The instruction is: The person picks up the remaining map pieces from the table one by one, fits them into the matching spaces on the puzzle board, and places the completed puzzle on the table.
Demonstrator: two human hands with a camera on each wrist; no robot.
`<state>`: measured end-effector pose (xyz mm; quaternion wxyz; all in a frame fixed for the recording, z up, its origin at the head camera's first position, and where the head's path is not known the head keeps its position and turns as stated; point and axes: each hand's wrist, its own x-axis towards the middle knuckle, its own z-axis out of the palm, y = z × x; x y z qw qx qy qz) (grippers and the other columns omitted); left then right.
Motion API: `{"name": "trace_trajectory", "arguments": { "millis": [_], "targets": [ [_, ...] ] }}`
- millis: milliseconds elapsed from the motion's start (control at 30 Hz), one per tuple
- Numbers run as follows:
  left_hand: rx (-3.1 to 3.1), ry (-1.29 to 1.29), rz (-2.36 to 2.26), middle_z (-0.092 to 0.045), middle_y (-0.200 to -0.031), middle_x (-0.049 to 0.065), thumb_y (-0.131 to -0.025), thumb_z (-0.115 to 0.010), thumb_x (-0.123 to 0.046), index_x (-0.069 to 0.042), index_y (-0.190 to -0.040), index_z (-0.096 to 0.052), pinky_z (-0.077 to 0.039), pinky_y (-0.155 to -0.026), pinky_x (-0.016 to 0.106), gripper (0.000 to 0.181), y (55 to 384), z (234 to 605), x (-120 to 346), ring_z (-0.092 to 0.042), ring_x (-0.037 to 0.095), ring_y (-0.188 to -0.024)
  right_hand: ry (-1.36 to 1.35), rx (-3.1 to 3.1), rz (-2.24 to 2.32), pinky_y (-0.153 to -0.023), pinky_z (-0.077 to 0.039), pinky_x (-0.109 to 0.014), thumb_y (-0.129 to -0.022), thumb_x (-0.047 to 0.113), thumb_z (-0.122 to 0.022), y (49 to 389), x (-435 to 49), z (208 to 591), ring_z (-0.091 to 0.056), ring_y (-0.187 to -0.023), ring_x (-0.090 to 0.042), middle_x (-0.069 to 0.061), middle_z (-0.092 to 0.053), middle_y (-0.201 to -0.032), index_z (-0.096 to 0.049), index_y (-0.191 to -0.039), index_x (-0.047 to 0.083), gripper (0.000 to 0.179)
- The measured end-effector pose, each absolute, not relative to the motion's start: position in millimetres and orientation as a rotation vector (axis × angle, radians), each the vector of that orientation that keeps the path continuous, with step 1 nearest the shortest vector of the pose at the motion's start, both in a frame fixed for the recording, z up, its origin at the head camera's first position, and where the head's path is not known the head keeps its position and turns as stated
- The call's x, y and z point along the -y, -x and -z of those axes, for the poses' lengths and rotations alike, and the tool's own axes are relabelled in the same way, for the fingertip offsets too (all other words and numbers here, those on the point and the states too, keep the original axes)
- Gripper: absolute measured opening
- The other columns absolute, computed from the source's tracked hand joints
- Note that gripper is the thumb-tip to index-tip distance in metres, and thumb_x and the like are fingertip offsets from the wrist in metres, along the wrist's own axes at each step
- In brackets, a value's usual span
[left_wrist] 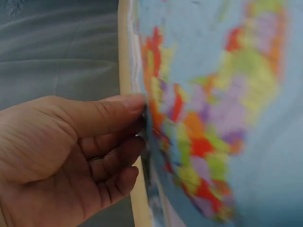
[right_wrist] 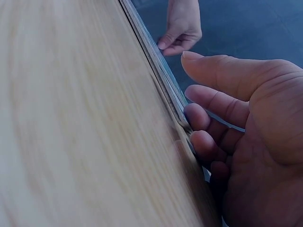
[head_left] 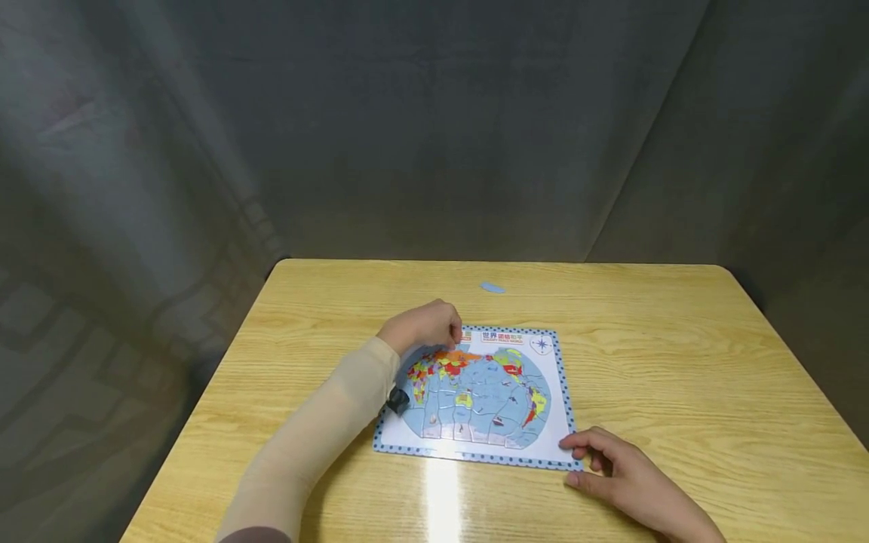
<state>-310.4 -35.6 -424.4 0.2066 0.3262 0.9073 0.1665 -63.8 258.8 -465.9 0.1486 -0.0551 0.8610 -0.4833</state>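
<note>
A world map jigsaw puzzle (head_left: 485,400) with a blue dotted border lies flat on the wooden table. Over its upper left part, my left hand (head_left: 429,326) pinches a small light blue puzzle piece (head_left: 465,348) at the map's top edge; the fingers mostly hide it. In the left wrist view, thumb and fingertips come together against the map, beside its many-coloured countries. At the board's lower right corner rests my right hand (head_left: 621,467), fingers loosely bent. Its index fingertip touches the border, while the thumb lies just off the edge on the table.
A loose light blue puzzle piece (head_left: 492,287) lies on the table (head_left: 679,354) beyond the board. A dark grey curtain (head_left: 441,151) hangs behind the table's far edge and round its sides. Bright glare falls on the wood in front of the board.
</note>
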Motion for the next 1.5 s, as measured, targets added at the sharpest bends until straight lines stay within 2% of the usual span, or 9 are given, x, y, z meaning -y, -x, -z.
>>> {"name": "trace_trajectory", "arguments": {
  "millis": [233, 433, 700, 900, 1033, 1200, 1267, 1400, 1500],
  "targets": [
    [-2.565, -1.049, -0.525, -0.065, -0.089, -0.006, -0.096, -0.063, -0.013, -0.014, -0.093, -0.072, -0.047, -0.069, 0.027, 0.01, 325.9, 415.9, 13.0, -0.054, 0.013, -0.075, 0.17, -2.458, 1.415, -0.064, -0.04, -0.026, -0.087, 0.031, -0.075, 59.6, -259.4, 466.8, -0.047, -0.083, -0.015, -0.007, -0.054, -0.099, -0.064, -0.117, 0.014, 0.036],
    [-2.629, -1.026, -0.59, -0.064, -0.1, -0.005, -0.1, -0.052, -0.01, -0.012, -0.103, -0.071, -0.048, -0.077, 0.028, 0.019, 344.7, 423.2, -5.8, -0.057, 0.013, -0.088, 0.206, -2.447, 1.421, -0.064, -0.041, -0.027, -0.087, 0.031, -0.075, 58.8, -254.7, 467.3, -0.048, -0.083, -0.016, -0.006, -0.055, -0.099, -0.064, -0.117, 0.015, 0.036],
    [-2.716, -0.959, -0.561, -0.059, -0.117, 0.001, -0.099, -0.053, -0.008, -0.012, -0.12, -0.067, -0.048, -0.089, 0.028, 0.025, 355.8, 436.3, -17.5, -0.055, 0.016, -0.109, 0.25, -2.423, 1.446, -0.065, -0.041, -0.027, -0.087, 0.031, -0.075, 54.3, -247.7, 467.0, -0.048, -0.084, -0.016, -0.006, -0.055, -0.099, -0.065, -0.117, 0.017, 0.035],
    [-2.833, -0.908, -0.396, -0.05, -0.132, 0.004, -0.1, -0.057, -0.017, -0.018, -0.131, -0.062, -0.039, -0.103, 0.037, 0.031, 357.0, 441.8, -19.2, -0.044, 0.025, -0.124, 0.267, -2.44, 1.436, -0.063, -0.041, -0.027, -0.087, 0.033, -0.075, 49.1, -245.0, 465.7, -0.048, -0.083, -0.017, -0.005, -0.055, -0.098, -0.065, -0.116, 0.019, 0.034],
    [-2.86, -0.85, -0.335, -0.049, -0.132, 0.003, -0.101, -0.055, -0.018, -0.019, -0.127, -0.064, -0.04, -0.101, 0.04, 0.028, 356.7, 442.8, -17.5, -0.042, 0.024, -0.121, 0.252, -2.429, 1.436, -0.063, -0.04, -0.028, -0.086, 0.034, -0.075, 47.8, -243.1, 464.8, -0.048, -0.083, -0.017, -0.005, -0.055, -0.098, -0.065, -0.116, 0.02, 0.034],
    [-2.853, -0.828, -0.301, -0.053, -0.114, 0.002, -0.1, -0.053, -0.012, -0.016, -0.103, -0.068, -0.044, -0.09, 0.036, 0.016, 357.0, 440.7, -16.0, -0.046, 0.023, -0.108, 0.266, -2.43, 1.457, -0.062, -0.041, -0.028, -0.086, 0.033, -0.076, 46.8, -241.5, 464.1, -0.048, -0.082, -0.017, -0.005, -0.055, -0.098, -0.065, -0.116, 0.019, 0.035],
    [-2.839, -0.817, -0.299, -0.055, -0.112, 0.002, -0.099, -0.052, -0.01, -0.015, -0.103, -0.067, -0.044, -0.091, 0.034, 0.016, 357.7, 439.9, -15.6, -0.048, 0.023, -0.109, 0.277, -2.436, 1.462, -0.062, -0.04, -0.028, -0.086, 0.033, -0.076, 47.1, -241.2, 463.9, -0.048, -0.082, -0.017, -0.005, -0.055, -0.098, -0.065, -0.116, 0.019, 0.035],
    [-2.81, -0.795, -0.306, -0.06, -0.116, 0.003, -0.097, -0.054, -0.007, -0.011, -0.116, -0.065, -0.045, -0.094, 0.031, 0.021, 360.4, 438.9, -14.2, -0.053, 0.02, -0.111, 0.29, -2.444, 1.467, -0.062, -0.04, -0.028, -0.085, 0.032, -0.076, 48.9, -240.7, 463.0, -0.048, -0.081, -0.017, -0.006, -0.055, -0.098, -0.066, -0.115, 0.018, 0.035],
    [-2.779, -0.776, -0.313, -0.062, -0.115, 0.002, -0.097, -0.055, -0.007, -0.01, -0.117, -0.065, -0.047, -0.089, 0.03, 0.022, 361.0, 438.4, -11.3, -0.056, 0.018, -0.104, 0.289, -2.439, 1.468, -0.062, -0.04, -0.028, -0.085, 0.032, -0.076, 50.4, -240.4, 463.3, -0.048, -0.081, -0.017, -0.006, -0.055, -0.098, -0.066, -0.115, 0.017, 0.035]
  ]
}}
